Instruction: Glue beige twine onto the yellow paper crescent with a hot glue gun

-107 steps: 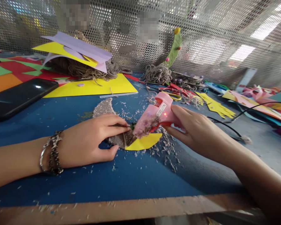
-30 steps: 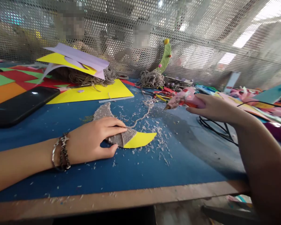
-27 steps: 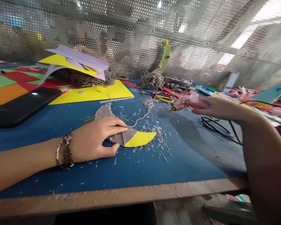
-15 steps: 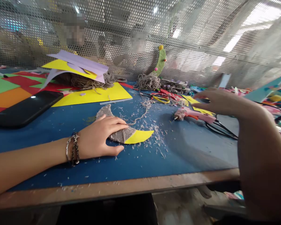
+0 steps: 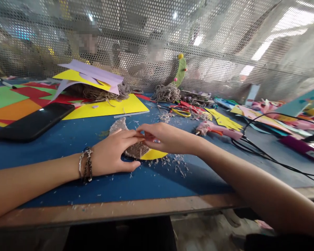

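A crescent-shaped yellow paper piece (image 5: 155, 154) lies flat on the blue table, its left and middle part covered with grey yarn (image 5: 119, 124). My left hand (image 5: 111, 151) rests over the crescent with its fingers stretched out and its thumb apart, pressing on the yarn-covered part. At the crescent's middle, my right hand (image 5: 163, 138) meets the left fingertips. Its thumb and fingers are pinched together; whatever lies between them is hidden. The pink glue gun (image 5: 221, 130) lies right of my right hand.
Behind are a black phone (image 5: 36, 122), a yellow sheet (image 5: 112, 106), a yarn bundle (image 5: 167, 93) and yellow-handled scissors (image 5: 181, 112). A green crescent (image 5: 181, 71) leans on the perforated screen. Black cables (image 5: 264, 157) run to a purple power strip (image 5: 300, 148). Yarn scraps (image 5: 181, 165) litter the table.
My right hand has come from above the glue gun, left and down to the crescent, and its fingers are now pinched. The left hand stays on the crescent.
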The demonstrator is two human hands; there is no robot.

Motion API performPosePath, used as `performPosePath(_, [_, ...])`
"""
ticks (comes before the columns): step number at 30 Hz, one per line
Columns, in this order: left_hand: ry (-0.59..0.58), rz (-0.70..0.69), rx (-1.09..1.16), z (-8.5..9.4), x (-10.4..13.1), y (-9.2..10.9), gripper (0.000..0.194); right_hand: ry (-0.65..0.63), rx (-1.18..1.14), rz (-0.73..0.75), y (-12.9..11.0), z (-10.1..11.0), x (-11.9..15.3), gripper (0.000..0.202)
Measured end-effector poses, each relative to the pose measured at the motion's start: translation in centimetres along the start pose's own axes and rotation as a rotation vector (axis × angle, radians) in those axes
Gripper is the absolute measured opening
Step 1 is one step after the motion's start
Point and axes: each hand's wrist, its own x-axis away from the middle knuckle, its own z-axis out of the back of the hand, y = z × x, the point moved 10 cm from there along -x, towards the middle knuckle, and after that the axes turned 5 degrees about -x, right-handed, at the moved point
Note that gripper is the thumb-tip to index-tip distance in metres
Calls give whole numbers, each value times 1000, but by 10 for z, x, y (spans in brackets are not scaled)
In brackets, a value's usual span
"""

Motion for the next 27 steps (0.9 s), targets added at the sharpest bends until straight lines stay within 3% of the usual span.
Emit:
performPosePath(7, [-5, 18, -25, 0, 0, 1, 53, 69, 44, -141, 16, 5, 5, 21])
performPosePath(14, [29, 117, 59, 5, -1, 0, 61, 211, 38, -90, 18, 18, 8, 19])
performPosePath(27, [37, 162, -5, 1, -4, 3, 55, 144, -50, -72, 22, 15, 9, 12])
